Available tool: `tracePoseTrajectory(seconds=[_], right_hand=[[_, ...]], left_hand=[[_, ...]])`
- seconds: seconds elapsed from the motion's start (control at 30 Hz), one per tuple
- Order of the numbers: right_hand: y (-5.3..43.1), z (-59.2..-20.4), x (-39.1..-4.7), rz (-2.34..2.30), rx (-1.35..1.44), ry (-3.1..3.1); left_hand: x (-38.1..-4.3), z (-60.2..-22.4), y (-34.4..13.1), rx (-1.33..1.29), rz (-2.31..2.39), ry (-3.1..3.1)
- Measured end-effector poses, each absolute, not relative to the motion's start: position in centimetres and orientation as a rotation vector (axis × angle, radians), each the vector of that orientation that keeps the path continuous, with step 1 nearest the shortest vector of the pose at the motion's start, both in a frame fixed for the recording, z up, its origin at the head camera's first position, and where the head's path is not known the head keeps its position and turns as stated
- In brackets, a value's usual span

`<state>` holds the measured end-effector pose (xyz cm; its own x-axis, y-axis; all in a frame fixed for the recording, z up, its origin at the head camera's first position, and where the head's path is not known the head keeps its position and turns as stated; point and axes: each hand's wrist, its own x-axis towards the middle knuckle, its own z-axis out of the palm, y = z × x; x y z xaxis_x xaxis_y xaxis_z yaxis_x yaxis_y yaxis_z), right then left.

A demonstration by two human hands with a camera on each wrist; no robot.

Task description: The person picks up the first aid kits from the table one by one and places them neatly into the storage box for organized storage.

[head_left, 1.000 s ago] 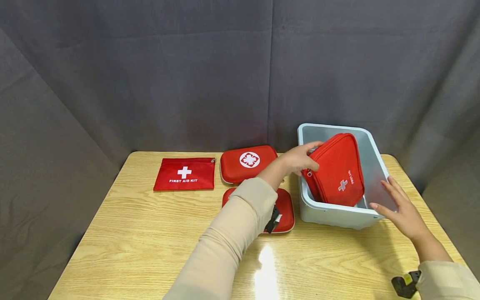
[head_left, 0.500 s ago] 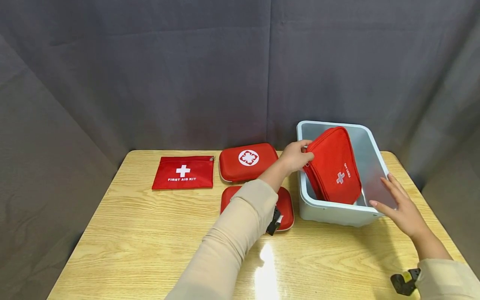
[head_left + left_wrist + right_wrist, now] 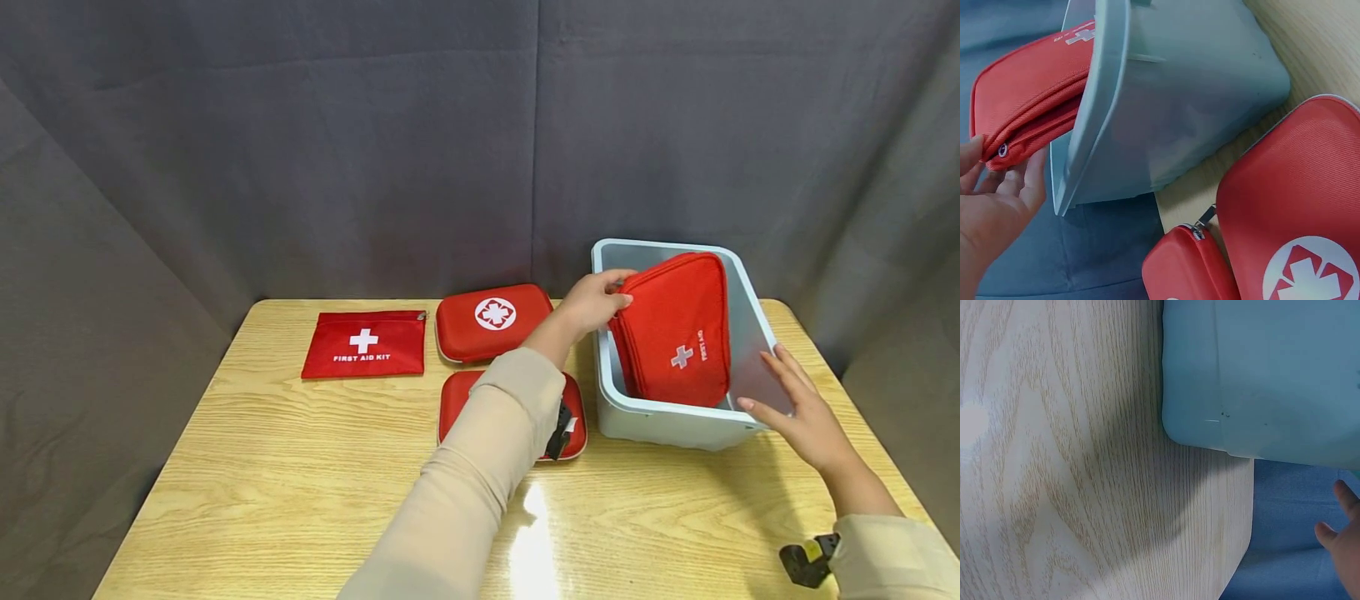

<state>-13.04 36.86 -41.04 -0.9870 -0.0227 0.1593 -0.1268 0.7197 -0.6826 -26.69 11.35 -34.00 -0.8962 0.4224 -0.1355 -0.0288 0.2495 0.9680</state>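
Red fabric pouch [image 3: 678, 333] with a white cross, tilted, one zipped corner pinched between the thumb and fingers of your left hand [image 3: 592, 304]. That grip sits at the side rim of a pale blue-grey bin [image 3: 667, 427]; rightward from it the pouch runs into the bin's mouth, lower part below the rim, held end standing above. Your right hand [image 3: 813, 425], across the bin from the grip and nearer you, has its fingers spread at the front corner and holds nothing; hard to say whether the fingertips touch the rim. Left of the grip, beyond your forearm: hard case [image 3: 525, 312], round white emblem. Nearer you than the grip, a second case [image 3: 457, 396], partly covered by your sleeve [image 3: 472, 467]. Farthest left of the grip, flat zip pouch [image 3: 397, 342] lettered FIRST AID KIT. Wood-grain table [image 3: 300, 467] underneath; dark grey curtain [image 3: 337, 167] behind.
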Motion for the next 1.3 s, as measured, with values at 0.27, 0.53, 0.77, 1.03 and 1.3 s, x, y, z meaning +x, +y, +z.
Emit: tracePoseTrajectory(seconds=[0.27,0.53,0.77,1.03,1.3], right_hand=[[37.0,-41.3,-13.1,1.133,0.117,-2.763],[37.1,-41.0,-12.9,1.13,0.153,-2.734],[36.9,-40.8,-12.6,1.133,0.136,-2.752],[36.8,-40.6,-12.2,1.143,0.099,-2.759],[36.5,-40.5,-11.9,1.159,0.076,-2.762]], left_hand=[[-26.6,-33.6,11.8,0.415,1.688,2.268],[-26.5,-33.9,11.8,0.341,1.626,2.504],[-26.1,-34.3,11.7,0.269,1.599,2.593],[-25.4,-34.3,12.2,0.177,1.399,2.813],[-24.9,-34.7,12.7,0.074,1.376,3.009]])
